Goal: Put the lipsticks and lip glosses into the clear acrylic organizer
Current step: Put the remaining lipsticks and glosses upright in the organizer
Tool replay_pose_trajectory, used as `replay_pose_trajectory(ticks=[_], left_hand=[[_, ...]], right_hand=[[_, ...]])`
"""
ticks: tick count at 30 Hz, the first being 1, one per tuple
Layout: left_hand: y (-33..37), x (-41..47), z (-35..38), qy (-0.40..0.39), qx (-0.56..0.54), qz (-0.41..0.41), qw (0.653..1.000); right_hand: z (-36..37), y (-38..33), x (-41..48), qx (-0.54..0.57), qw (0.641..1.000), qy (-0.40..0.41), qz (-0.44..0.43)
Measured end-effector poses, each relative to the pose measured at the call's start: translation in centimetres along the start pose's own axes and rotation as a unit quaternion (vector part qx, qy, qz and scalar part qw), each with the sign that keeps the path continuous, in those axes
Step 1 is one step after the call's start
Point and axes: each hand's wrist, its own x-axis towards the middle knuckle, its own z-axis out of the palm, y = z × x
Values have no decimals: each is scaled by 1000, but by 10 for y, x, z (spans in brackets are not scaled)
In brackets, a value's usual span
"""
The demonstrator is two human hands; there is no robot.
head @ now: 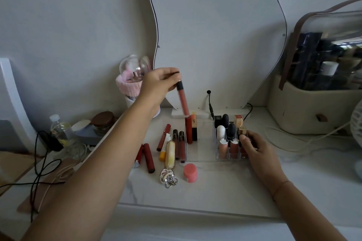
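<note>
Item: coral lip gloss tube (pixel 182 100), black cap, hanging tilted and motion-blurred. The left hand (pixel 156 82) is pinching it by the cap, and its lower end is hovering just above the far left of the clear acrylic organizer (pixel 201 154). The right hand (pixel 256 152) is curling its fingers round the organizer's near right corner (thumb against the grid cells).

Inside, a dark red tube (pixel 188 129) and a black-and-gold lipstick (pixel 194 128) are standing in the open left compartment. Capped lipsticks (pixel 231 133) are filling the right grid.

Lying loose on the white table (pixel 215 191), left of the organizer: red tubes (pixel 148 157), a yellow-tipped balm (pixel 164 148), a pink jar (pixel 190 172), a keyring (pixel 169 178). A wavy mirror (pixel 215 35) is standing behind.
</note>
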Motion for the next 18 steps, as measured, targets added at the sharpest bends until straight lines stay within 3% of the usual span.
replay_pose_trajectory(ticks=[6, 18], left_hand=[[-15, -4, 40, -83, 116, 24, 990], [-61, -11, 54, -125, 229, -30, 965]], right_hand=[[0, 0, -1, 9, 1000, 4, 2], [-1, 3, 1, 13, 1000, 0, -2]])
